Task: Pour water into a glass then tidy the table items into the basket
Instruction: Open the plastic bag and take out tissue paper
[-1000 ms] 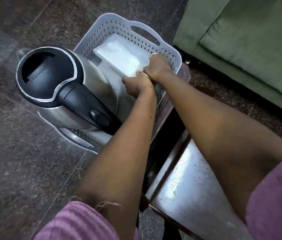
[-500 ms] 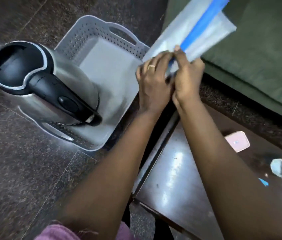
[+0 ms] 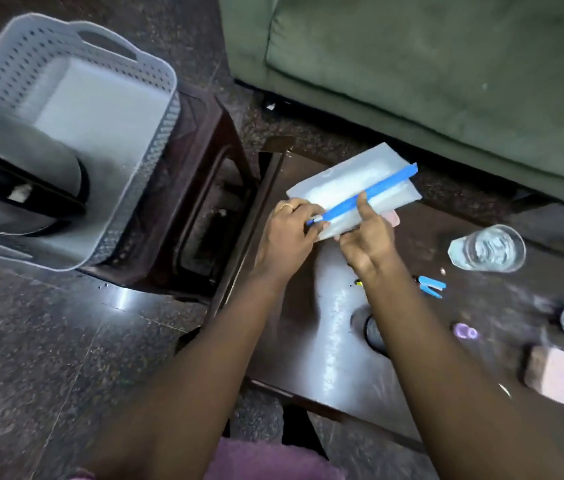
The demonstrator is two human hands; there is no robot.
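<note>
A white plastic pouch (image 3: 349, 178) with a blue sealing strip (image 3: 374, 194) is held over the dark wooden worktop (image 3: 322, 344). The left hand (image 3: 285, 237) pinches the strip's left end between its fingers. The right hand (image 3: 368, 245) grips the pouch's near edge, index finger straight on the strip. The grey perforated plastic basket (image 3: 150, 157), holding a steel kettle (image 3: 27, 147), sits left.

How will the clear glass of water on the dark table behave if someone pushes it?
The clear glass holds water, so it is probably heavy for its size and may spill. The glossy dark table likely lets it slide rather than tip.
</note>
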